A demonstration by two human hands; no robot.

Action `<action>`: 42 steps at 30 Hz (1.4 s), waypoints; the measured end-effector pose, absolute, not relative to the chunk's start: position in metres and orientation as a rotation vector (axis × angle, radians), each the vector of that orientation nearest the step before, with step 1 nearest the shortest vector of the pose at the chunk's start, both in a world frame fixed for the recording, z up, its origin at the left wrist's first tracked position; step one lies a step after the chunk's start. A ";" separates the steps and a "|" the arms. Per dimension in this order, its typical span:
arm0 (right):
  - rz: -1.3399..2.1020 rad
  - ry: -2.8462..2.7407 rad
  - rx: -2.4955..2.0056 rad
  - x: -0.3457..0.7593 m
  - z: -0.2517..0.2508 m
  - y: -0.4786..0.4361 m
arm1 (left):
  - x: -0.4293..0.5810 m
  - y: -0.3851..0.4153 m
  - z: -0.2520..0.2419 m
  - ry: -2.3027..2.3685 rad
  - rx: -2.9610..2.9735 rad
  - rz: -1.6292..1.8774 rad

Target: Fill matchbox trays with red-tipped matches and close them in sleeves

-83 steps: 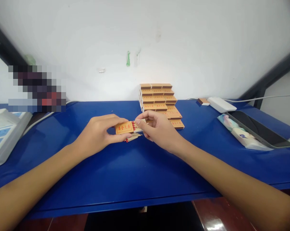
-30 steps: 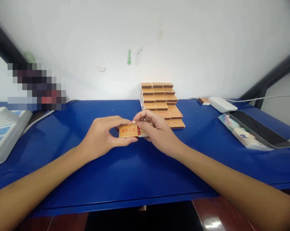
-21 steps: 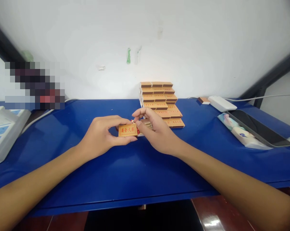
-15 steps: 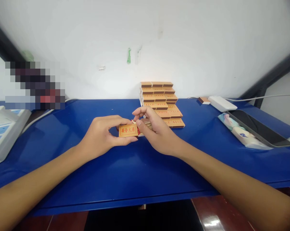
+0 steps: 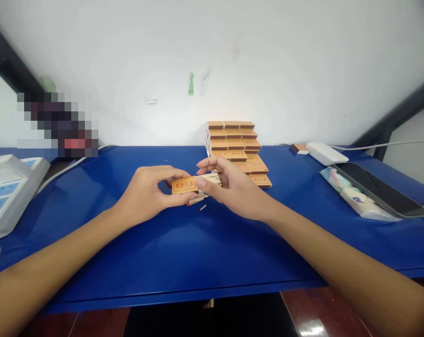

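Observation:
My left hand [image 5: 153, 187] is closed around a matchbox [image 5: 183, 185] with an orange sleeve and red lettering, its thumb below and its fingers behind. From the right end of the sleeve sticks the pale tray [image 5: 208, 177]. My right hand [image 5: 229, 187] has its thumb pressed on the box where the tray comes out, with its fingers curved behind. Wooden matches [image 5: 197, 200] lie in a cluster under the box, partly hidden by the hands. One loose match [image 5: 203, 207] lies in front of them on the blue table [image 5: 183, 252].
Behind my right hand, a stepped stack of matchboxes [image 5: 234, 133] stands by the wall. A single matchbox [image 5: 299, 149], a white adapter [image 5: 326, 153], a phone [image 5: 383, 187] and a tissue packet [image 5: 355, 196] lie at the right. At the left is a white power strip [image 5: 11, 192].
Matches have dropped from the opened matchbox onto the table under it, one lying apart. My right thumb has moved onto the end of the box. The view has shifted slightly.

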State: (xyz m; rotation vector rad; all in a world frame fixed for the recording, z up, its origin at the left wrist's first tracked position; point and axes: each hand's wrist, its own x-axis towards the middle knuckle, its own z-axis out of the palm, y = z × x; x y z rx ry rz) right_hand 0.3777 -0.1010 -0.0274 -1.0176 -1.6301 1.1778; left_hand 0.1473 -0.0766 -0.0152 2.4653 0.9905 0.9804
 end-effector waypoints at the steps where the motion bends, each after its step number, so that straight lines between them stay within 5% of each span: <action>1: 1.204 -1.624 -1.012 0.378 -0.029 -0.100 | 0.147 -0.076 -0.016 1.003 2.451 0.982; 10: 1.304 -1.680 -1.050 0.381 -0.035 -0.095 | 0.142 -0.066 -0.018 1.003 2.491 0.925; 37: 0.829 -2.328 -0.807 0.368 -0.038 -0.115 | 0.100 -0.021 -0.009 1.180 2.751 0.425; 42: 0.645 -2.320 -1.072 0.387 -0.017 -0.111 | 0.096 -0.016 -0.010 1.242 2.775 0.348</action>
